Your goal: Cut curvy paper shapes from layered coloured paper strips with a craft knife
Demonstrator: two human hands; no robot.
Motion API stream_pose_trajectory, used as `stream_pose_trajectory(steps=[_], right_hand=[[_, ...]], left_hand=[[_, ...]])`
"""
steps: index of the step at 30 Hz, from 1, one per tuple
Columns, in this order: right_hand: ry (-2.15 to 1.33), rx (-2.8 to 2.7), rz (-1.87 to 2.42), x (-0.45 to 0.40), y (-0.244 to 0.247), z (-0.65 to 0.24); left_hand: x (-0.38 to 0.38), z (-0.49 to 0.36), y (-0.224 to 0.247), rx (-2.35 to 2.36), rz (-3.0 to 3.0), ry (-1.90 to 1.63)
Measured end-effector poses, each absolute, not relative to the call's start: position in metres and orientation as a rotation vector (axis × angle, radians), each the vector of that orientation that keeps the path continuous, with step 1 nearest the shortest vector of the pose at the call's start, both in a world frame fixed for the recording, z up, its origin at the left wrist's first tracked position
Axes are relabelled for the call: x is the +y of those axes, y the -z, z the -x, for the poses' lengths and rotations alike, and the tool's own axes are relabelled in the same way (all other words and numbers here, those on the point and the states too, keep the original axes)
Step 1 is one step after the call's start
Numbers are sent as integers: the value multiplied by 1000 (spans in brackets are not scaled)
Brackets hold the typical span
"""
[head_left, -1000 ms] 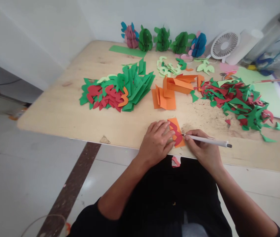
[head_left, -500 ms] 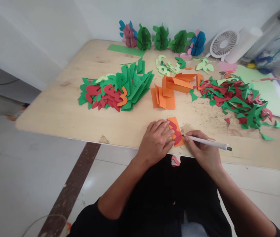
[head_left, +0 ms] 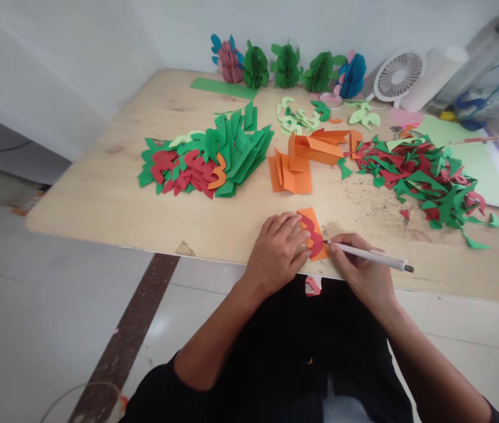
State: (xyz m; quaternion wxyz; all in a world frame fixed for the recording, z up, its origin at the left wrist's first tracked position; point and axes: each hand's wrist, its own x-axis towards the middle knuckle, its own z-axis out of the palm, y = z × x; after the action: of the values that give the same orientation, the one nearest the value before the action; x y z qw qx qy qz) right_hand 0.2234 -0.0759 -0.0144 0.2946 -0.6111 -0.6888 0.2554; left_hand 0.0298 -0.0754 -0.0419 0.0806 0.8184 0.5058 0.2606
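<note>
At the table's front edge lies an orange paper piece (head_left: 310, 214) with a red curved cutout (head_left: 316, 242) on top of it. My left hand (head_left: 278, 249) rests on their left side, fingers spread and lying flat, pressing them against the table. From the right, my right hand (head_left: 361, 267) grips a white pen (head_left: 373, 255) between thumb and fingers. The pen's tip touches the right edge of the red cutout, over the orange paper. Folded orange papers (head_left: 291, 173) lie just beyond my hands.
Green and red cutouts (head_left: 188, 167) are heaped at the left on the table (head_left: 100, 200). Red and green scraps (head_left: 425, 182) cover the right. Paper figures (head_left: 287, 67), a small fan (head_left: 399, 76) and a white roll (head_left: 435, 79) stand along the wall.
</note>
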Motion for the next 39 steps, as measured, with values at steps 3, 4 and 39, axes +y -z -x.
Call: stream_pose_trajectory(steps=[3,4,39], right_hand=[[-683,-1844,1622,-77,15,-224],[-681,-1843,1618,-77,15,-224],[-639,-1832,1610,-84,14,-223]], left_hand=[[-75,-30,42,1510,-2453,-782],[-75,-30,42,1511,-2452,-783],[-76,-30,41,1516,-2438,-773]])
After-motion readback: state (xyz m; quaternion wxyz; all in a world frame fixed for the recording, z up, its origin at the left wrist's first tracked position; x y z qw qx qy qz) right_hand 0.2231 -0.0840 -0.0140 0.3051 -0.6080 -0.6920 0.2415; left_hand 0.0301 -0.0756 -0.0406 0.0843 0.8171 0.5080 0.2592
